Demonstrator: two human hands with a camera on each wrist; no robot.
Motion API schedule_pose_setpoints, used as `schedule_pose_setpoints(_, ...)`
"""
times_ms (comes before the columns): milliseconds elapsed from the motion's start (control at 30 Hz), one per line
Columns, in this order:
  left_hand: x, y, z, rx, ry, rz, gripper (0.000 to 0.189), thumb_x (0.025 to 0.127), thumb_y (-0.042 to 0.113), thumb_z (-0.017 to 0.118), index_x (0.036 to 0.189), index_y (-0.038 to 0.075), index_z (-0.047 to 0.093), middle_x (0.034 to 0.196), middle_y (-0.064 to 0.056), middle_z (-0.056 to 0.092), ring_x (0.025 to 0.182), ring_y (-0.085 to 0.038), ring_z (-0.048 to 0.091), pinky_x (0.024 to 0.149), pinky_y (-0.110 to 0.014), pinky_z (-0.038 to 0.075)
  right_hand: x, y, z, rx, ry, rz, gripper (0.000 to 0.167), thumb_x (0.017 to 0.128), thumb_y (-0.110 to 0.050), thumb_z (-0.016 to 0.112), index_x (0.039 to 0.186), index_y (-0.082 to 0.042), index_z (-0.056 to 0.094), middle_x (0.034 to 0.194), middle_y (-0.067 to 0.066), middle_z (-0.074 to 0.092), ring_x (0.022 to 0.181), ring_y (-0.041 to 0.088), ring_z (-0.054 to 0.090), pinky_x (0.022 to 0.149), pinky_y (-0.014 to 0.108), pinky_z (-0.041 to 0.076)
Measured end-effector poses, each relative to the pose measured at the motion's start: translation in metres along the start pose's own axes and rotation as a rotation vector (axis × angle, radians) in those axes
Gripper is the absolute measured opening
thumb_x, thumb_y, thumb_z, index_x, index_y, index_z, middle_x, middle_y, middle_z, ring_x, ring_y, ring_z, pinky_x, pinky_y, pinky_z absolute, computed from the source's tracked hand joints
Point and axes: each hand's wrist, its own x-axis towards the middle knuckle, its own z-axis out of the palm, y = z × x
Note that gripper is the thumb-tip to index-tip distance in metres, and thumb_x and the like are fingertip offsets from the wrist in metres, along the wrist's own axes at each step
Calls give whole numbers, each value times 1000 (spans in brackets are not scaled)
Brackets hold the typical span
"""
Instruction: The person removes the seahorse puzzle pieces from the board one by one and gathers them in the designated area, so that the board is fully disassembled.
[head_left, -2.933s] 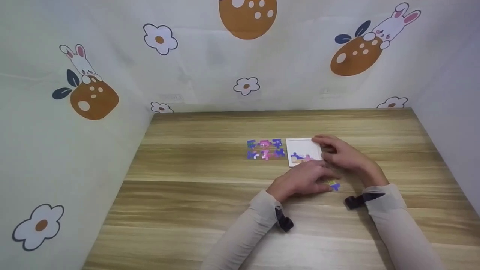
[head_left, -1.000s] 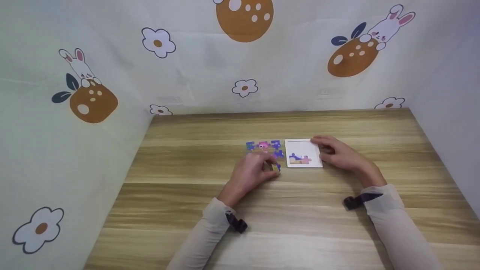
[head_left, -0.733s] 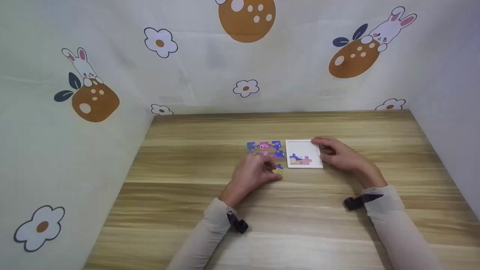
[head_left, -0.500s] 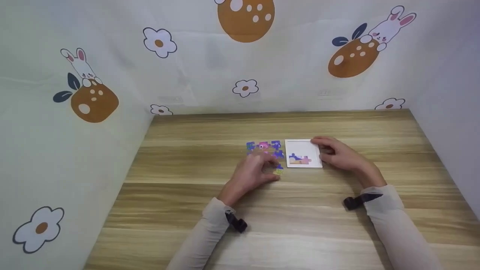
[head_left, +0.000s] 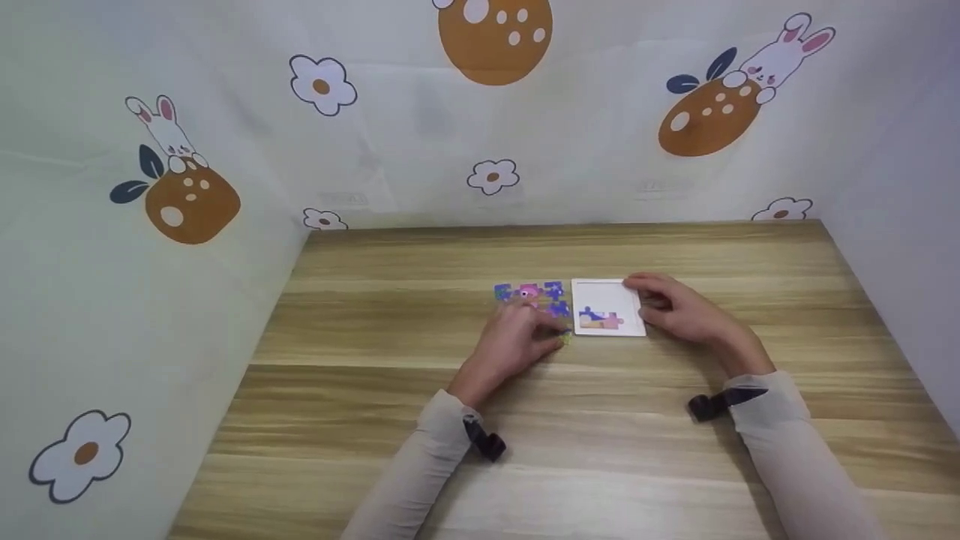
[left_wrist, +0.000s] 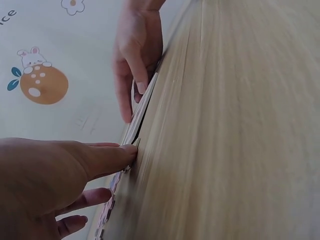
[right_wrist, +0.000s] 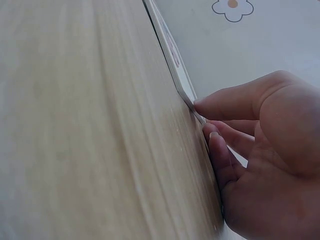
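Observation:
In the head view, my left hand [head_left: 514, 337] has thumb and fingertips at a small yellow and blue puzzle piece [head_left: 566, 340], low on the table beside the tray's front left corner. The left wrist view shows that thumb and forefinger pinched together at the piece's edge. With thumb and fingers my right hand [head_left: 686, 311] grips the right side of a square white puzzle tray [head_left: 609, 294]. Joined pieces [head_left: 600, 320] in blue, pink and tan lie in the tray's front left part. The right wrist view shows the right thumb on the tray's rim [right_wrist: 186, 90].
Left of the tray, loose puzzle pieces [head_left: 529, 292] in blue, pink and green lie in rows, partly covered by my left hand. The wood-grain table [head_left: 390, 300] meets a patterned wall covering [head_left: 405, 135] behind and at both sides.
From the tray's front right, my left hand has carried the yellow and blue piece to its left side, then edged slightly right towards it. My right hand still holds the tray.

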Motion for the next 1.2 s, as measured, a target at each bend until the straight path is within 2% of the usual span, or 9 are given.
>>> schedule_pose_setpoints(67, 1, 1, 1, 1, 1, -22, 22, 93, 37, 86, 115, 33, 85, 118, 12, 82, 123, -20, 71, 112, -45, 51, 0, 1, -1, -5, -4, -2, 54, 102, 2, 65, 155, 4, 53, 166, 30, 42, 150, 48, 46, 124, 62, 37)
schedule_pose_setpoints(133, 2, 2, 1, -3, 4, -38, 23, 93, 37, 86, 115, 34, 85, 119, 11, 82, 123, -20, 71, 112, -45, 51, 0, 2, -1, -9, -3, -2, 54, 102, 2, 65, 155, 3, 53, 166, 29, 42, 150, 48, 46, 125, 62, 36)
schedule_pose_setpoints(333, 2, -2, 2, 16, 41, -26, 23, 92, 36, 87, 114, 30, 86, 116, 9, 83, 117, -19, 75, 107, -43, 55, 0, 3, 0, 11, 14, -30, 52, 101, 5, 66, 152, 6, 55, 163, 30, 46, 144, 46, 53, 121, 47, 45)
schedule_pose_setpoints(533, 2, -2, 2, 5, 57, -4, 23, 92, 37, 87, 113, 29, 85, 116, 8, 83, 112, -19, 76, 103, -41, 57, -1, 5, 1, 13, 11, -30, 52, 101, 4, 67, 152, 5, 56, 163, 30, 46, 145, 46, 52, 121, 43, 45)
schedule_pose_setpoints(633, 5, 1, 1, -34, 65, 1, 22, 92, 34, 87, 112, 25, 85, 113, 7, 83, 110, -18, 75, 102, -39, 57, -1, 5, 1, 22, 16, -21, 52, 101, 3, 67, 152, 5, 55, 163, 29, 46, 146, 47, 51, 121, 36, 44)
schedule_pose_setpoints(733, 9, 9, 1, -82, 65, 1, 21, 93, 29, 85, 113, 21, 84, 112, 5, 83, 108, -16, 75, 103, -37, 56, 0, 4, 1, 20, 22, -25, 52, 101, 3, 67, 152, 5, 56, 163, 30, 46, 145, 48, 51, 121, 39, 45)
schedule_pose_setpoints(933, 18, 25, 4, -161, 24, 21, 22, 96, 21, 81, 118, 17, 83, 115, 2, 83, 109, -14, 75, 103, -31, 56, -1, 3, -1, 47, 10, -21, 53, 102, 3, 66, 153, 4, 54, 165, 29, 44, 146, 47, 51, 122, 54, 43)
schedule_pose_setpoints(1100, 27, 35, 8, -248, -37, 59, 26, 97, 13, 78, 123, 10, 81, 116, -4, 82, 104, -16, 74, 92, -24, 59, -2, 4, -1, 44, 9, -22, 52, 102, 3, 66, 153, 5, 55, 164, 29, 44, 145, 47, 52, 120, 46, 46)
schedule_pose_setpoints(1200, 32, 38, 10, -246, -71, 62, 28, 98, 15, 78, 126, 11, 80, 113, -3, 81, 96, -13, 71, 84, -21, 56, -1, 5, -1, 45, 4, -16, 52, 103, 2, 66, 154, 4, 54, 165, 29, 44, 145, 46, 52, 120, 43, 46)
